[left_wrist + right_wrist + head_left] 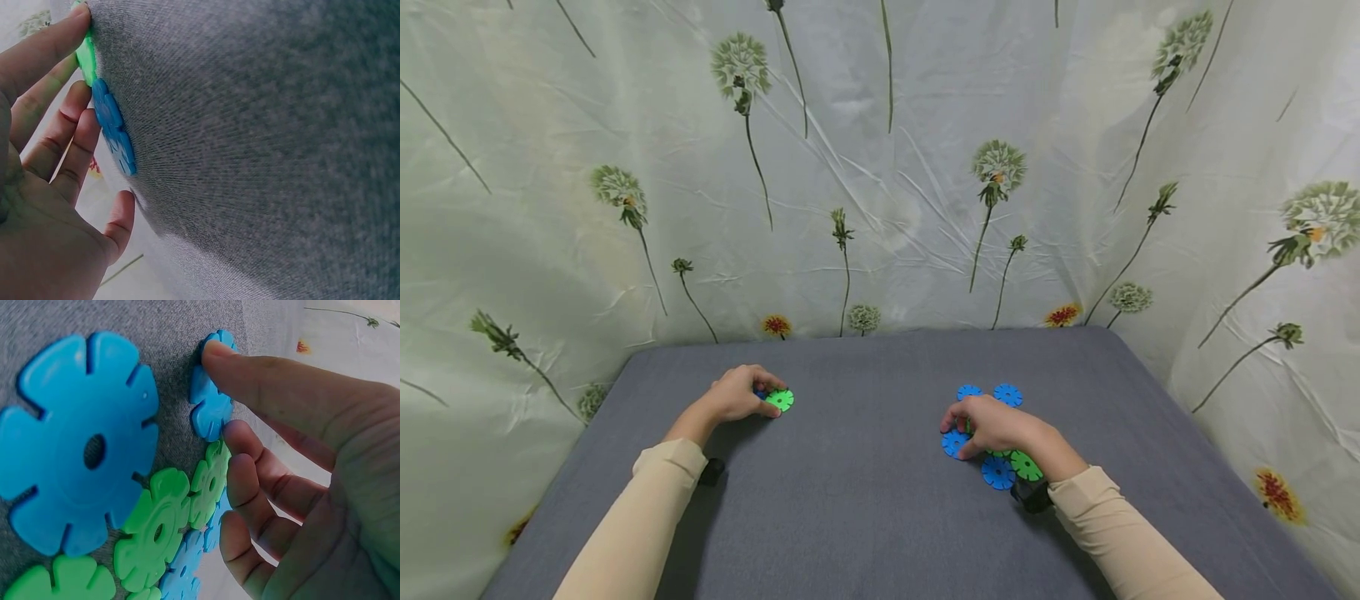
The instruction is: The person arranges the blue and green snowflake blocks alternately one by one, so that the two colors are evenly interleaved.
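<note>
My left hand (pixel 735 395) is at the table's left side, thumb and forefinger on opposite edges of a green notched plastic disc (pixel 781 401). Under those fingers, a blue notched disc (pixel 112 125) lies against the green one. On the right, my right hand (pixel 996 423) has its thumb and forefinger at the edges of another blue disc (pixel 954 445), which lies on the cloth. Below and behind this hand are more discs, including a green disc (pixel 1026 466) and a blue disc (pixel 997 473). The palm partly hides that cluster.
Two further blue discs, one of them the far blue disc (pixel 1007 395), lie beyond the right hand. Grey cloth covers the table (pixel 850 500). A flower-printed curtain (pixel 880 183) hangs behind it and along both sides.
</note>
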The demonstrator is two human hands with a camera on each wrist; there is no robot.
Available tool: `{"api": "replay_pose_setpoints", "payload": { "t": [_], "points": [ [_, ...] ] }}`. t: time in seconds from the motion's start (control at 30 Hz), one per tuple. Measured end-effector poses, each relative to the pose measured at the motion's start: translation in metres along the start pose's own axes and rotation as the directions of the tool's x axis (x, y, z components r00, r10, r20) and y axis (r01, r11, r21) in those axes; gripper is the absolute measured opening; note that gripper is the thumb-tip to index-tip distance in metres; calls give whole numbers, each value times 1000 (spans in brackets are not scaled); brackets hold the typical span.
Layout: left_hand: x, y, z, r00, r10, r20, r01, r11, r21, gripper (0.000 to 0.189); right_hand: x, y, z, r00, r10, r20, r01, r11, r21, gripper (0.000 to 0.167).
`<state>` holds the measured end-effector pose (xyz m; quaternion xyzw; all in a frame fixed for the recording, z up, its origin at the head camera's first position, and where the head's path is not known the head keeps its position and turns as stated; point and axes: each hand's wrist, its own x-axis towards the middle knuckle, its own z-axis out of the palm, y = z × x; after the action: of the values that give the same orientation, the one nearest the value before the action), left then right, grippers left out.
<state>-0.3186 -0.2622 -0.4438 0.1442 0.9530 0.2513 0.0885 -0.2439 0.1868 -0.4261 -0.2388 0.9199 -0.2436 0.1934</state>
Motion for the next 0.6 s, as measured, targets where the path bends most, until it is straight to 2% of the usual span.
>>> {"api": "replay_pose_setpoints", "payload": {
  "t": [0.6],
  "points": [
    [1, -2, 1, 1000, -9, 9, 10, 1000, -27, 43, 12, -6, 5, 998, -54, -29, 52, 996, -78, 28]
  ]
}}
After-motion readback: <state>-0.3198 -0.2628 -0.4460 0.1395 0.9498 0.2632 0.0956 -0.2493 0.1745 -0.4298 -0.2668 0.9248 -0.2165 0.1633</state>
